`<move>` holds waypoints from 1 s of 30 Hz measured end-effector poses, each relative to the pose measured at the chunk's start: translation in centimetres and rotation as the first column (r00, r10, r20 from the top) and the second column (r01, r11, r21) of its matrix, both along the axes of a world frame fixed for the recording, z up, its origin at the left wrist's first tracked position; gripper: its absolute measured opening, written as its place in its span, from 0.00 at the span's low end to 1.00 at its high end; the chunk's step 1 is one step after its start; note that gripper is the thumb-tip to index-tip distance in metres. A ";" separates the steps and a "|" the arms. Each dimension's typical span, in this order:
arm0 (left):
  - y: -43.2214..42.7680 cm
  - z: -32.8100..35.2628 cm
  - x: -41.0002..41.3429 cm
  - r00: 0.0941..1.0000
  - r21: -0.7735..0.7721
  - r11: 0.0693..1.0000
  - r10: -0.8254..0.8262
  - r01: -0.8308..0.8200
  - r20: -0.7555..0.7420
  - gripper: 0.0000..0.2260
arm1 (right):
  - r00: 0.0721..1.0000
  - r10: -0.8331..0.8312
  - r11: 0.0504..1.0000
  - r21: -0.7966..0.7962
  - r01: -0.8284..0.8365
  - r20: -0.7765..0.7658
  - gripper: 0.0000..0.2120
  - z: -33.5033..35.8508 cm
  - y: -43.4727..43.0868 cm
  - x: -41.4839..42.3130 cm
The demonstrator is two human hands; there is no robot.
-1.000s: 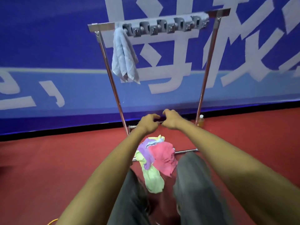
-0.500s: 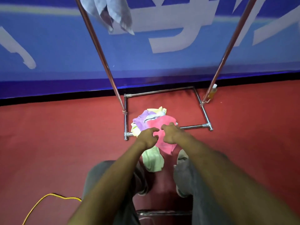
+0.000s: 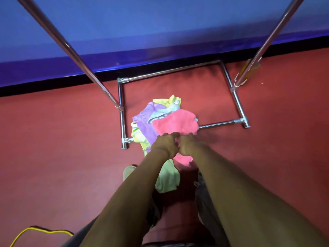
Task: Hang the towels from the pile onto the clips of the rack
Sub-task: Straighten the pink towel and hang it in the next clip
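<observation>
Both hands are now reaching lower onto pile | left hand (image 3: pixel 164 144), right hand (image 3: pixel 189 146) at frame centre, closing on pink towel (image 3: pixel 175 123); grip unclear | risk: neighbouring towels dragging up together

An indoor hall or staged recording space rather than a home: red carpet floor (image 3: pixel 53 139) fills the frame, a large blue printed banner wall (image 3: pixel 160 24) runs across the top, and a yellow cable (image 3: pixel 41 230) trails at the lower left beside a bare metal rack (image 3: pixel 238 106).
</observation>
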State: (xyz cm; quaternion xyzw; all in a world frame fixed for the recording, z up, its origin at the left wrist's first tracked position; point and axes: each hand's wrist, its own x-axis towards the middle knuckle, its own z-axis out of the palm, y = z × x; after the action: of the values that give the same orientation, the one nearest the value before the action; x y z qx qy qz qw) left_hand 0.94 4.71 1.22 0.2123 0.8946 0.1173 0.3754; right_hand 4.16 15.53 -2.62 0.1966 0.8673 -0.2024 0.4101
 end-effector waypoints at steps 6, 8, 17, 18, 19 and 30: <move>1.7 -5.0 -1.0 1.000 -0.026 1.000 -0.004 0.005 0.026 0.23 | 0.972 -0.232 0.962 -0.141 0.236 0.046 0.31 -8.5 1.7 -0.4; 2.0 -6.0 -1.2 0.998 -0.014 1.000 0.011 -0.010 0.058 0.23 | 0.943 -0.327 0.921 -0.207 0.331 0.052 0.27 -5.4 1.1 -0.4; 0.6 -5.4 -2.6 0.996 0.003 0.996 0.089 -0.089 0.008 0.23 | 0.598 -0.797 0.526 -0.385 0.758 0.088 0.13 -2.0 -0.6 -3.0; 0.6 -5.2 -2.6 0.997 -0.005 0.997 0.078 -0.078 0.011 0.25 | 0.611 -0.791 0.552 -0.379 0.743 0.045 0.13 -1.5 -0.9 -3.4; 0.5 -4.9 -2.7 0.996 -0.003 0.996 0.087 -0.087 0.014 0.25 | 0.591 -0.807 0.542 -0.376 0.751 0.017 0.14 -1.0 -1.3 -3.8; -1.6 5.5 -3.4 0.884 0.214 0.866 0.467 -0.451 -0.026 0.10 | 0.408 -0.908 0.353 -0.693 0.629 -0.092 0.06 9.2 -3.8 -4.8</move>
State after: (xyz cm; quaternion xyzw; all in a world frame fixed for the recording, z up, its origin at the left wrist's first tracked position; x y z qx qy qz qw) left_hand -2.47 3.12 6.68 0.0348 0.9164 0.2853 0.2785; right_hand -0.63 11.68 6.63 0.4102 0.6255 -0.6596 0.0734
